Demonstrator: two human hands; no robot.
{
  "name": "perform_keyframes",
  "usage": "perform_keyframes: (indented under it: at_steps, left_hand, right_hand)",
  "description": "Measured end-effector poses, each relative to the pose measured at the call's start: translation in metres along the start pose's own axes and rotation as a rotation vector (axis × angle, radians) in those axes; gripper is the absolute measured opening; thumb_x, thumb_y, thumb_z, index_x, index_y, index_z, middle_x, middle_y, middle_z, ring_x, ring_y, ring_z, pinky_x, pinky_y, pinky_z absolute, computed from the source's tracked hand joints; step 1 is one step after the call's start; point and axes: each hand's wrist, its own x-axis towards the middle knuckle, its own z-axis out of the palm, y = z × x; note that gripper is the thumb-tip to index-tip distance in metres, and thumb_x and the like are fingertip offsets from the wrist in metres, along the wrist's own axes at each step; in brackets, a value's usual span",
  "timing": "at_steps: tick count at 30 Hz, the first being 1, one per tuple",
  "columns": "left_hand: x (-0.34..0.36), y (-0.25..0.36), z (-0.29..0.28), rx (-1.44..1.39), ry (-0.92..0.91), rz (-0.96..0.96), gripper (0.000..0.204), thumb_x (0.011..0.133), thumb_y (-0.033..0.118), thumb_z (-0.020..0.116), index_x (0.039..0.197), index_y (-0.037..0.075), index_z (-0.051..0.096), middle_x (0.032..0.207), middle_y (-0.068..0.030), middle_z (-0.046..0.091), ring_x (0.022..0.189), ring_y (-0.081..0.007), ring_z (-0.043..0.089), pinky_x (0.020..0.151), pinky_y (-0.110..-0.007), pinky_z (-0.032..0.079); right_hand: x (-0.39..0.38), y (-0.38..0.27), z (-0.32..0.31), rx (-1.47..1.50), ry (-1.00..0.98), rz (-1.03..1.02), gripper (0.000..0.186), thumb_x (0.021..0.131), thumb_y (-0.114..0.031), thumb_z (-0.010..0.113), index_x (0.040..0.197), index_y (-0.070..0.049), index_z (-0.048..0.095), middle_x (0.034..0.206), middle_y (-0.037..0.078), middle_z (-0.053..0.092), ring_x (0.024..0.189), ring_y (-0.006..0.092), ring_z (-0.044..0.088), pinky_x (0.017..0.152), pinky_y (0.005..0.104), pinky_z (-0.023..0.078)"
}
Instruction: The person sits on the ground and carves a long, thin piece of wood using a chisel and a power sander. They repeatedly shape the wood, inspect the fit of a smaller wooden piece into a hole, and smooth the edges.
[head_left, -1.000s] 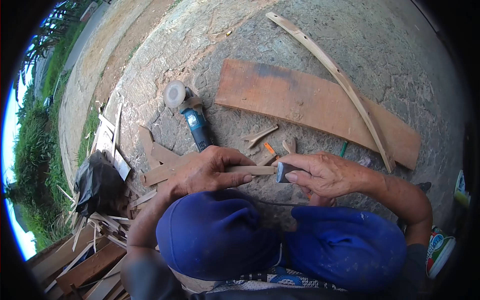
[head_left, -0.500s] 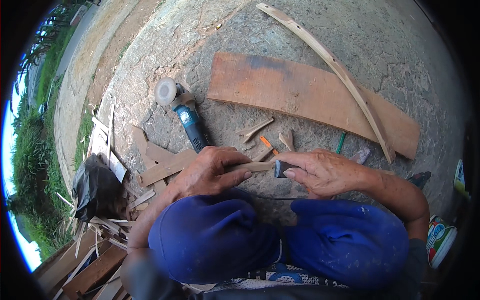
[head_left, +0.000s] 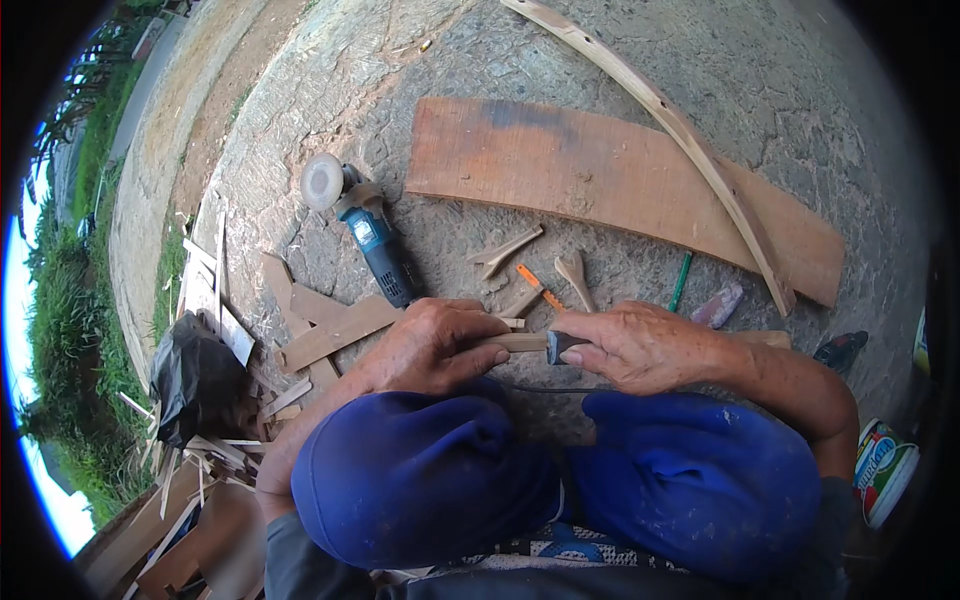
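Stick (head_left: 522, 342) farther from orange tool (head_left: 531, 276), long axis left-right.

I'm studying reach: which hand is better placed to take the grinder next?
Probably the left hand: the grinder lies just beyond it, much farther from the right hand. The left holds a wooden strip, though.

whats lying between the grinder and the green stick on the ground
The head view shows a forked wooden piece, a slim orange tool, a tapered wooden piece and a small brown piece between the grinder and the green stick.
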Motion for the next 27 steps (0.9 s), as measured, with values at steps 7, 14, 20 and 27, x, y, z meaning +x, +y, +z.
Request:
perform_keyframes:
  at_steps: [7,14,20,27]
  left_hand:
    - [-0.002,0.001,0.004,0.043,0.11,-0.041,0.025,0.091,0.015,0.074,0.112,0.002,0.072,0.091,-0.0149,0.067,0.083,-0.0337,0.069,0.073,-0.044,0.054]
    - [-0.003,0.005,0.003,0.086,0.155,-0.034,0.025,0.089,0.012,0.075,0.113,0.004,0.073,0.09,-0.0136,0.066,0.084,-0.0322,0.069,0.072,-0.043,0.054]
    - [-0.002,0.003,0.003,0.132,0.206,0.046,0.026,0.087,0.01,0.076,0.112,0.004,0.074,0.091,-0.0137,0.068,0.083,-0.0324,0.068,0.072,-0.042,0.055]
    - [0.001,0.003,0.002,0.252,0.264,0.17,0.026,0.083,0.007,0.079,0.108,0.0,0.074,0.085,-0.0134,0.068,0.079,-0.0309,0.068,0.068,-0.04,0.054]
  right_hand:
    - [-0.003,-0.004,-0.006,-0.038,0.062,-0.026,0.022,0.106,-0.023,0.054,0.12,-0.007,0.056,0.07,0.018,0.058,0.071,0.0387,0.065,0.069,0.0519,0.049]
    - [-0.007,-0.006,-0.015,0.1,0.062,-0.002,0.028,0.106,-0.022,0.05,0.13,-0.01,0.056,0.071,0.018,0.059,0.068,0.0378,0.064,0.068,0.0506,0.049]
    - [-0.004,-0.004,-0.015,0.099,0.035,0.031,0.024,0.105,-0.022,0.048,0.126,-0.011,0.055,0.068,0.017,0.058,0.065,0.0376,0.065,0.065,0.0509,0.05]
    - [-0.002,-0.008,-0.018,0.126,-0.009,0.087,0.023,0.106,-0.023,0.047,0.123,-0.009,0.053,0.066,0.016,0.058,0.065,0.0389,0.066,0.066,0.0519,0.051]
